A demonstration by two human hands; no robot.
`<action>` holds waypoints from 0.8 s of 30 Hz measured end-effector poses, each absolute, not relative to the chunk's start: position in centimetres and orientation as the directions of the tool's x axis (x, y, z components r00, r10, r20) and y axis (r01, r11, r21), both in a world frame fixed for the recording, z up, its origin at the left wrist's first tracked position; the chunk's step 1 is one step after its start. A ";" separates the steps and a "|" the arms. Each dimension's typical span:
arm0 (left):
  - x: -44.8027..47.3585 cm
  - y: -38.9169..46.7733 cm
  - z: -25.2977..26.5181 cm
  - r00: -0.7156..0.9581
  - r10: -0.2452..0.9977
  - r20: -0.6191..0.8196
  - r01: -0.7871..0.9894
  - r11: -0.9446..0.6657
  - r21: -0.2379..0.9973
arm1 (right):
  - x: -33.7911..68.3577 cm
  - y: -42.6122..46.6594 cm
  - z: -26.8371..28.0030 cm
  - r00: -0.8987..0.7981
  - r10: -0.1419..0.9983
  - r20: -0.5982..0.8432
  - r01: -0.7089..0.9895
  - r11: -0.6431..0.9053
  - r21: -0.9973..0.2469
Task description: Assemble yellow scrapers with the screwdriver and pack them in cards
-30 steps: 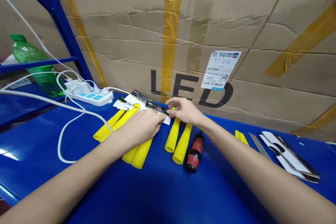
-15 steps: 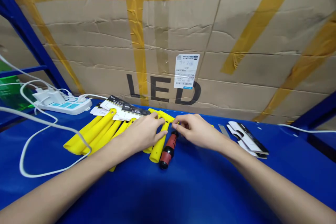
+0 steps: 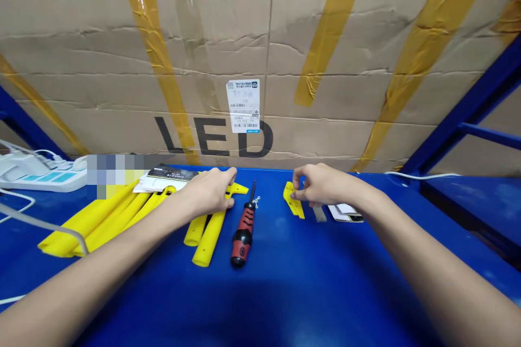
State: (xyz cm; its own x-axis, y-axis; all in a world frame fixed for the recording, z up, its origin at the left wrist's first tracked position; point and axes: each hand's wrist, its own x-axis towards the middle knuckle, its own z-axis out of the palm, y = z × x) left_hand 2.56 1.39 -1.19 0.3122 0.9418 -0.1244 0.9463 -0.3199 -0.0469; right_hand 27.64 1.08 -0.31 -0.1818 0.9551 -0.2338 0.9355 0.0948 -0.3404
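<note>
Nearest, at lower center, a red-and-black screwdriver [image 3: 243, 236] lies beside two yellow handles [image 3: 209, 238]. The left hand [image 3: 215, 188] bends its fingers over their upper ends (whether it grips, I cannot tell). Right of center, the right hand [image 3: 317, 187] curls thumb and forefinger at a small yellow piece [image 3: 294, 206], pinching or merely touching, unclear. Behind, a cardboard box [image 3: 232, 38] fills the upper frame.

Plain bright yellow covers the tubular handles [image 3: 209, 239] left of centre and the flat piece [image 3: 296, 207] right of centre. I see a brick-red screwdriver [image 3: 242, 233] with black bands mid-frame, on a solid blue tabletop [image 3: 260, 303]. Across the top, the brown cardboard box [image 3: 228, 43] has amber tape [image 3: 325, 38] stripes and black lettering [image 3: 211, 137]; its white label [image 3: 244, 105] carries dark print and a blue lower corner.
</note>
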 end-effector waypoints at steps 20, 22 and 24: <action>3.8 -0.9 -0.2 0.518 0.827 0.221 0.781 -0.562 0.274 | 25.5 0.5 -1.2 -0.346 0.918 -0.192 0.279 -0.095 -0.956; 4.2 -1.6 -0.1 0.530 0.822 0.206 0.748 -0.568 0.344 | 25.3 0.4 -1.2 -0.397 0.896 -0.202 0.238 -0.112 -0.965; 4.7 -2.1 0.2 0.539 0.819 0.198 0.734 -0.572 0.368 | 25.4 0.3 -1.0 -0.434 0.872 -0.229 0.235 -0.135 -0.962</action>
